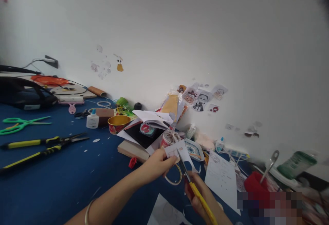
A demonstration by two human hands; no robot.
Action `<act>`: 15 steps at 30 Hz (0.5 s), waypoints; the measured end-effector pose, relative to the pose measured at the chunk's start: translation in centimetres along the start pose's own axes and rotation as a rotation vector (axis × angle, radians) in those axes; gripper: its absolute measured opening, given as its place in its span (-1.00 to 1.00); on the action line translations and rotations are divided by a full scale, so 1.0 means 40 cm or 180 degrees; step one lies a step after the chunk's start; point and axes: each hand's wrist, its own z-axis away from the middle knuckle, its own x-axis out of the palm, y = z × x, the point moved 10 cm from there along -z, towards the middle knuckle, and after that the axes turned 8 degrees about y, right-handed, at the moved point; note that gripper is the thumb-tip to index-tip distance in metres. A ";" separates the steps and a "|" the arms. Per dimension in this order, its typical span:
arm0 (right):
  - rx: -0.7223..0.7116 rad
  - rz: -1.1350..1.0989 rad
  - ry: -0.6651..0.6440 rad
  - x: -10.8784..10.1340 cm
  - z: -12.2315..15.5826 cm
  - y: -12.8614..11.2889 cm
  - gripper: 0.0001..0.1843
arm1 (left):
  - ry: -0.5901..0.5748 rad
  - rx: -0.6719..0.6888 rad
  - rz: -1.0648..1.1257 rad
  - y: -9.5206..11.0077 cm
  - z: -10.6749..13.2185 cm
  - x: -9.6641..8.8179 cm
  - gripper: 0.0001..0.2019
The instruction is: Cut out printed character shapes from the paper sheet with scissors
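My left hand (156, 163) pinches a piece of white paper (173, 149) with faint drawn lines, a curved bit cut from its right part. My right hand (194, 187) is closed around yellow-handled scissors (196, 189). Their metal blades point up and away, with the tips at the paper, close to my left thumb. Below the paper, a roll of tape (180, 180) lies on the blue table (102, 184), partly hidden by my hands. Nearer to me lies a sheet of white paper (164, 211).
Green scissors (24, 123) and long yellow-and-black pliers (48, 146) lie at left. Behind them stand a glue bottle (92, 120) and a gold-lined tin (119, 123). A drawn-on sheet (222, 177) and a red container (257, 187) are at right.
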 end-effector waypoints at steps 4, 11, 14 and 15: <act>0.0143 -0.0086 0.0027 0.002 0.015 -0.011 -0.30 | 0.0001 0.0039 -0.0144 -0.003 0.002 -0.002 -0.73; 0.0000 0.0031 -0.0054 0.004 -0.010 0.019 -0.21 | -0.0062 0.0039 -0.0037 0.005 0.005 0.000 -0.76; -0.0023 0.0134 -0.0181 0.011 -0.022 0.033 -0.20 | -0.0067 0.0041 -0.0018 0.004 0.004 0.000 -0.76; -0.0003 0.0156 -0.0167 0.009 -0.024 0.037 -0.24 | -0.0063 0.0042 -0.0032 0.003 0.003 0.000 -0.75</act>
